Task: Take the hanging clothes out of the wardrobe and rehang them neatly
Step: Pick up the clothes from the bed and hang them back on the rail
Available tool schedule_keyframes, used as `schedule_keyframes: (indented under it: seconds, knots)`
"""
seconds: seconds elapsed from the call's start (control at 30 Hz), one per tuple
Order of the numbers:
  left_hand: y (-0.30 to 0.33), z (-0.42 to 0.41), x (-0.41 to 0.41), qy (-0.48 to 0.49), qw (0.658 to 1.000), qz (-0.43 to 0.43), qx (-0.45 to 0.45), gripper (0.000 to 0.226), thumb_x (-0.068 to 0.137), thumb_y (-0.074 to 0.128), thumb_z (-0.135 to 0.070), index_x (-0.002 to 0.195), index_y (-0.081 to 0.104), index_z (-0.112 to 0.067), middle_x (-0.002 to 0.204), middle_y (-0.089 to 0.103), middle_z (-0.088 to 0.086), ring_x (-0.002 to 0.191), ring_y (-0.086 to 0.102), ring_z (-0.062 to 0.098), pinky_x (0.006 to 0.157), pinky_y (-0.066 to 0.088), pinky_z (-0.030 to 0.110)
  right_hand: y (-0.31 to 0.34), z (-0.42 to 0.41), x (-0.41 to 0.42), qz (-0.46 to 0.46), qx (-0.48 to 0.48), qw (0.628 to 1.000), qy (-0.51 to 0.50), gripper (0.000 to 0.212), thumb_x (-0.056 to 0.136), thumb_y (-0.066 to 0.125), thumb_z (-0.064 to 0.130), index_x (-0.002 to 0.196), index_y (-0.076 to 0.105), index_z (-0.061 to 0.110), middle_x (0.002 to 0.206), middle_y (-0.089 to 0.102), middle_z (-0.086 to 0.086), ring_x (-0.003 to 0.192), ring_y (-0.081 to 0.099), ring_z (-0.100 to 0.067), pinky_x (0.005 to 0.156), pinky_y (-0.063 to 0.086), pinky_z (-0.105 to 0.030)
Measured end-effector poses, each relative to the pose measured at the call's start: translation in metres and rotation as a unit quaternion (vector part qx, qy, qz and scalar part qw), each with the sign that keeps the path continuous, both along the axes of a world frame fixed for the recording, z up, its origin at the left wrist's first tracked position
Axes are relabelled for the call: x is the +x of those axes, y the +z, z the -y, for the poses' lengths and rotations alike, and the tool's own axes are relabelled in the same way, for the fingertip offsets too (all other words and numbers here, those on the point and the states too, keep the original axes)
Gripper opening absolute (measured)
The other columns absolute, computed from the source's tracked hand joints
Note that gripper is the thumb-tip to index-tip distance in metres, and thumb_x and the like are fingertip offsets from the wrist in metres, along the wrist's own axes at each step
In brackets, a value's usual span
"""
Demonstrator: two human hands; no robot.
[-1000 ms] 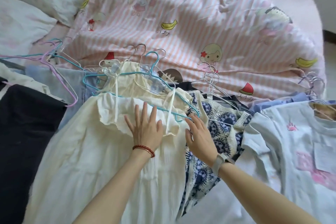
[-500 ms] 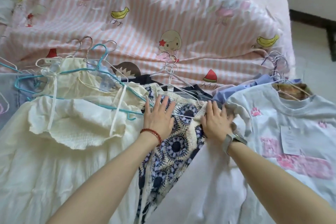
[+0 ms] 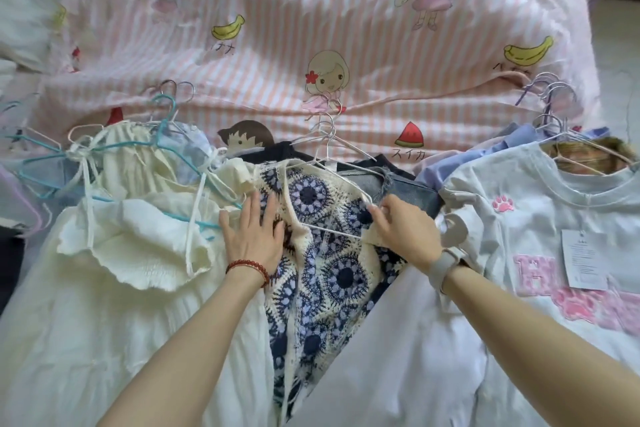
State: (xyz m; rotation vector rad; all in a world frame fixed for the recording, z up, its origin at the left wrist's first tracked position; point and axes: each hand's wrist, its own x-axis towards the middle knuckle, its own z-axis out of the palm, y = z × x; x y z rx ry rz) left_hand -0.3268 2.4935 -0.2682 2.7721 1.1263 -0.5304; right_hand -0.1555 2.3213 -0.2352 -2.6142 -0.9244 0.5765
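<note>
A blue-and-cream crochet top point(image 3: 329, 274) lies on the bed on a white wire hanger point(image 3: 329, 149), over dark and denim garments point(image 3: 405, 187). My left hand point(image 3: 254, 236) rests flat on the top's left edge, fingers straight. My right hand point(image 3: 405, 236) pinches the top's right shoulder strap where it meets the hanger wire. A cream dress point(image 3: 138, 253) on a teal hanger point(image 3: 162, 114) lies to the left. A pale T-shirt point(image 3: 540, 225) with a pink paw and a paper tag lies to the right.
A pink striped cartoon quilt point(image 3: 311, 28) covers the bed behind the clothes. More hanger hooks point(image 3: 550, 100) bunch above the T-shirt over lilac garments point(image 3: 485, 156). Dark clothing point(image 3: 8, 260) lies at the far left, floor point(image 3: 623, 45) at the right edge.
Both hands moved right from the cream dress onto the crochet top. My right hand went from lying flat to pinching the top's right strap at the hanger.
</note>
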Motion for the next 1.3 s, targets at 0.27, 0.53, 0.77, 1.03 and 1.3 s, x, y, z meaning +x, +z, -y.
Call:
schedule_keyframes:
  seconds: [0.27,0.53,0.77,1.03,1.3]
  knots:
    - [0.03,-0.022,0.038,-0.013,0.986,0.164,-0.023,0.063,0.094,0.028,-0.045,0.146,-0.003,-0.026,0.155,-0.004,-0.001,0.143,0.001,0.025,0.111,-0.006,0.042,0.019,0.062,-0.01,0.06,0.102,0.988,-0.104,0.033,0.087,0.06,0.03,0.066,0.055,0.005,0.052,0.055,-0.008,0.044,0.048,-0.021,0.045,0.038,-0.029]
    - [0.09,0.008,0.078,-0.134,0.969,0.173,-0.112,0.03,0.095,0.038,-0.04,0.089,0.057,-0.017,0.072,0.055,-0.005,0.065,0.051,0.014,0.061,0.038,0.026,0.022,0.119,0.007,0.095,0.165,0.977,-0.095,0.028,0.085,0.052,0.028,0.071,0.054,0.005,0.058,0.049,-0.004,0.05,0.043,-0.017,0.05,0.039,-0.026]
    - [0.142,0.11,0.032,-0.07,0.977,0.196,-0.056,0.036,0.094,0.036,-0.047,0.086,0.06,-0.021,0.076,0.067,0.002,0.076,0.062,0.027,0.064,0.034,0.03,0.013,0.141,0.007,0.036,0.141,0.972,-0.184,0.017,0.092,0.048,0.009,0.101,0.058,-0.001,0.1,0.056,-0.02,0.096,0.048,-0.034,0.091,0.037,-0.048]
    - [0.187,0.088,-0.038,0.075,0.961,0.257,-0.065,0.03,0.091,0.042,-0.047,0.073,0.056,-0.028,0.054,0.048,-0.01,0.055,0.051,0.014,0.048,0.029,0.022,0.081,0.098,-0.007,0.145,0.256,0.955,-0.046,0.026,0.091,0.047,0.024,0.086,0.058,0.001,0.08,0.053,-0.015,0.079,0.047,-0.029,0.085,0.037,-0.042]
    - [0.229,0.126,-0.202,0.3,0.875,0.361,-0.117,0.026,0.093,0.047,-0.034,0.076,0.059,-0.017,0.054,0.044,-0.01,0.054,0.043,0.008,0.051,0.032,0.014,0.157,0.018,-0.088,0.204,0.341,0.893,0.211,0.036,0.089,0.044,0.036,0.093,0.064,0.007,0.085,0.059,-0.011,0.084,0.048,-0.024,0.086,0.029,-0.038]
